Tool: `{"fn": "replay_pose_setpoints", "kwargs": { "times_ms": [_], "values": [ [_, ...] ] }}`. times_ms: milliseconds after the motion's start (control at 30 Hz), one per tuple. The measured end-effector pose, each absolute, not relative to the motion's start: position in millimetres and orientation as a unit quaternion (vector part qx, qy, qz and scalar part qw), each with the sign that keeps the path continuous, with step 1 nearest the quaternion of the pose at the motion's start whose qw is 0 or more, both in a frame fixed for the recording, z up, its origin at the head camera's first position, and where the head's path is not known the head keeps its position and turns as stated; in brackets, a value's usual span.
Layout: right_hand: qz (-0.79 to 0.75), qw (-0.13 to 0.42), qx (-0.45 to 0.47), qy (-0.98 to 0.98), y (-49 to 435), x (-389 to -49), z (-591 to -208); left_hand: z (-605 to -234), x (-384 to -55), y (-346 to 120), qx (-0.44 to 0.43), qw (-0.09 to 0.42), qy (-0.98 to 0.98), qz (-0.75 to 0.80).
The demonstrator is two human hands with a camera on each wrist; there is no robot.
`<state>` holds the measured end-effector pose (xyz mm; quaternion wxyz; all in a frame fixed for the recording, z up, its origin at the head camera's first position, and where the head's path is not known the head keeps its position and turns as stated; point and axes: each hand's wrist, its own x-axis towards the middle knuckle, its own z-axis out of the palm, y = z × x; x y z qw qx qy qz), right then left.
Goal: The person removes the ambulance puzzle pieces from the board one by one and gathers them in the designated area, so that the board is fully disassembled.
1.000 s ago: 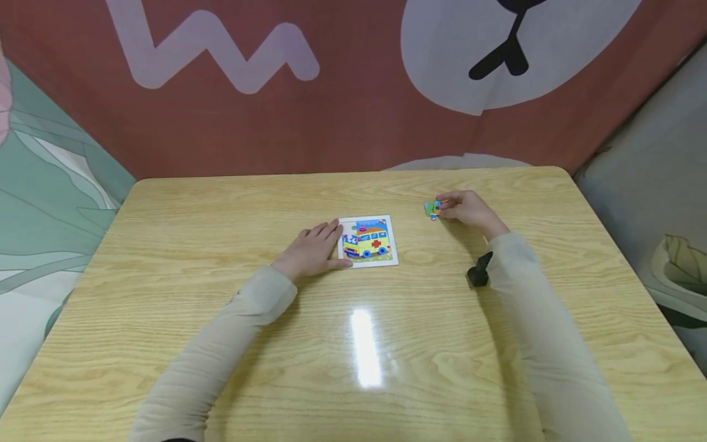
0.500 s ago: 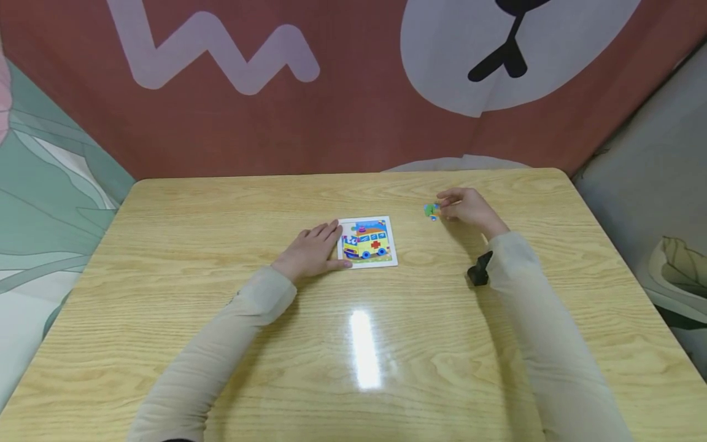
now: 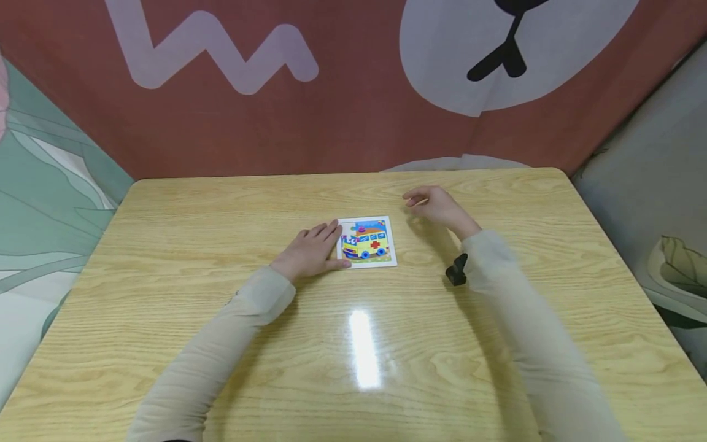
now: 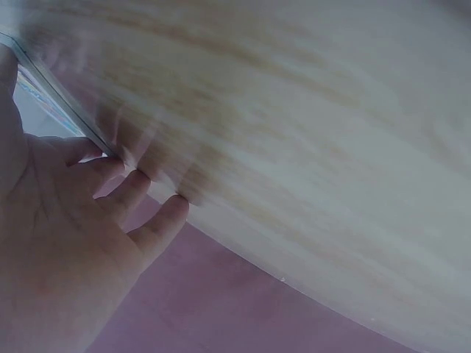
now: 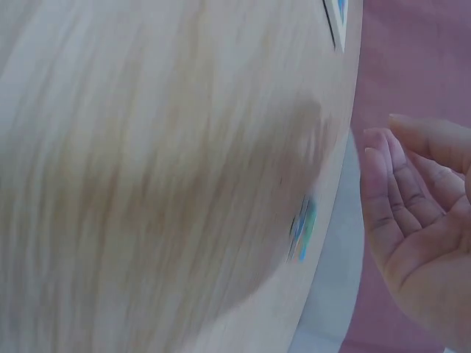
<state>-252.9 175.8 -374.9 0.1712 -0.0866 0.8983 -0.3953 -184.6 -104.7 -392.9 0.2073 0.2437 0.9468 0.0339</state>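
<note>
A white-framed jigsaw puzzle [image 3: 375, 244] with a yellow ambulance picture lies flat on the table. Its upper left part shows bare white. My left hand [image 3: 312, 250] rests at its left edge, thumb on the lower left corner and straight fingers along the side; the left wrist view shows these fingers [image 4: 158, 224] touching the tabletop. My right hand [image 3: 442, 212] hovers right of the puzzle, fingers loosely bent, with nothing visible between thumb and fingertips. In the right wrist view, colourful jigsaw pieces [image 5: 303, 232] lie on the table below this hand; in the head view the hand hides them.
The wooden table [image 3: 248, 380] ends at a reddish-brown printed wall covering [image 3: 353, 123]. A black device [image 3: 456, 270] is strapped at my right wrist. At the far right, beyond the table, stands a pale object [image 3: 679, 264].
My right hand has moved left and lifted off the jigsaw pieces, which it touched before. The left hand and the puzzle have stayed in place.
</note>
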Motion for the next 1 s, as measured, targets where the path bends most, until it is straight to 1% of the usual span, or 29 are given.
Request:
{"fn": "replay_pose_setpoints", "kwargs": {
  "times_ms": [367,500,767,1000],
  "values": [
    [-0.393,0.203,-0.152,0.884,128.4,-245.2,-383.9,-392.9,-185.1,-103.9,0.239,0.211,0.947,0.036],
    [-0.385,0.215,-0.163,0.883,115.9,-243.0,-385.6,-393.6,-185.8,-103.9,0.239,0.212,0.947,0.037],
    [-0.355,0.21,-0.179,0.893,103.6,-241.2,-387.0,-393.7,-184.9,-104.4,0.24,0.211,0.947,0.035],
    [-0.296,0.207,-0.207,0.909,98.1,-239.6,-386.2,-394.9,-186.2,-104.6,0.244,0.206,0.947,0.032]
  ]
}}
